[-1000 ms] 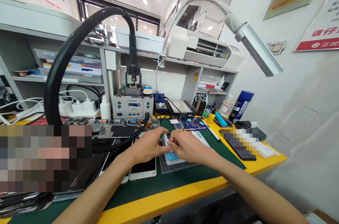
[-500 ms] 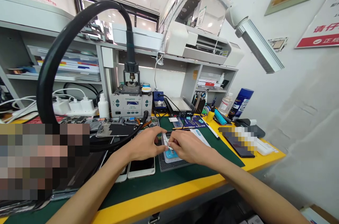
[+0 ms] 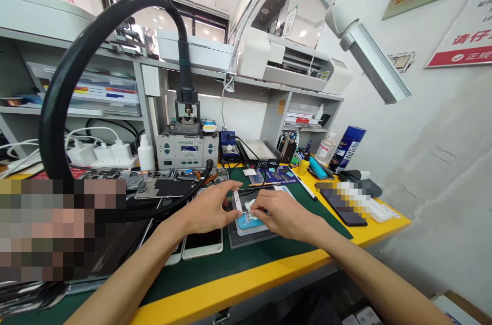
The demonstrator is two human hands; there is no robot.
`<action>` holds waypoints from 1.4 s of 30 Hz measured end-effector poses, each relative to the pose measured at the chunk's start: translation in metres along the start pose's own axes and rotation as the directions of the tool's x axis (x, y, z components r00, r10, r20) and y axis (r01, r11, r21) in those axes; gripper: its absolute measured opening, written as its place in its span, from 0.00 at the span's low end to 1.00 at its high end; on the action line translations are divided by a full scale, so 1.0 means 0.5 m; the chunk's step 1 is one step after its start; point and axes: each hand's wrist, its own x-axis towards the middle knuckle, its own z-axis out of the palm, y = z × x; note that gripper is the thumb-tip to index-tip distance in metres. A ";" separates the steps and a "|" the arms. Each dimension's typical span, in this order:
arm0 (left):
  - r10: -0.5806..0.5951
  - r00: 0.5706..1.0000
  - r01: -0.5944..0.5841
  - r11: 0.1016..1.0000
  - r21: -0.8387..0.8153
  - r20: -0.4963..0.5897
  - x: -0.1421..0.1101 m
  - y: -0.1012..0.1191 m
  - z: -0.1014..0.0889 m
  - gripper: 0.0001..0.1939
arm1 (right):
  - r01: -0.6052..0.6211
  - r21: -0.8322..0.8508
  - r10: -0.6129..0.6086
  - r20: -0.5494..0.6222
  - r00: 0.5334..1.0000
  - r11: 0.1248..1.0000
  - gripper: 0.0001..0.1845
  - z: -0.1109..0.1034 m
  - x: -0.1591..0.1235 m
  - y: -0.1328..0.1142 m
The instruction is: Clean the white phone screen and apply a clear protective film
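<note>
A white-edged phone (image 3: 238, 204) with a dark face lies on a blue and clear tray (image 3: 248, 221). My left hand (image 3: 211, 207) reaches around the phone's left end, its thumb and forefinger apart at the edge, seeming to steady it. In my right hand (image 3: 282, 215), the fingers are pinched on a crumpled white wipe (image 3: 249, 206) held against the phone's surface. Under the tray is a dark perforated mat (image 3: 251, 239). My right hand covers part of the phone.
A white phone (image 3: 203, 243) lies left of the mat. Behind it are a disassembled phone screen (image 3: 165, 188) and a grey rework station (image 3: 188, 150). A thick black hose (image 3: 57, 84) arches at left. To the right lie a white pen (image 3: 305, 185) and a dark phone (image 3: 342, 207).
My right hand has shifted slightly right with the wipe, away from my left hand, uncovering more of the phone's white edge. My left hand stays beside the phone. The view has moved slightly.
</note>
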 end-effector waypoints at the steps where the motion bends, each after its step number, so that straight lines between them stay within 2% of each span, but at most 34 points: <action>1: -0.002 1.000 0.002 1.000 -0.002 0.005 0.000 0.000 0.000 0.36 | -0.005 0.004 0.005 -0.002 1.000 1.000 0.14 0.000 -0.005 0.005; 9: -0.027 0.999 0.027 1.000 -0.013 0.018 -0.003 0.003 -0.002 0.37 | -0.151 0.108 0.153 -0.008 0.988 0.983 0.12 -0.020 -0.054 0.049; 18: -0.041 0.999 0.041 0.999 -0.003 0.008 -0.001 0.003 -0.001 0.37 | -0.301 0.209 0.316 -0.038 0.948 0.930 0.13 -0.025 -0.106 0.104; 22: -0.036 0.999 0.036 0.999 0.010 0.007 -0.003 0.003 0.000 0.36 | -0.373 0.294 0.398 -0.026 0.917 0.880 0.17 -0.027 -0.118 0.117; 26: -0.039 0.999 0.039 0.999 0.032 0.003 -0.005 0.005 0.000 0.36 | -0.427 0.390 0.454 0.026 0.891 0.816 0.18 -0.030 -0.118 0.122; 30: -0.050 0.999 0.050 0.998 0.028 0.000 -0.007 0.006 0.000 0.36 | -0.425 0.448 0.450 0.055 0.891 0.787 0.18 -0.035 -0.106 0.126; 42: -0.078 0.997 0.078 0.996 0.041 -0.017 -0.009 0.020 -0.007 0.38 | -0.432 0.433 0.450 0.066 0.891 0.791 0.14 -0.027 -0.059 0.158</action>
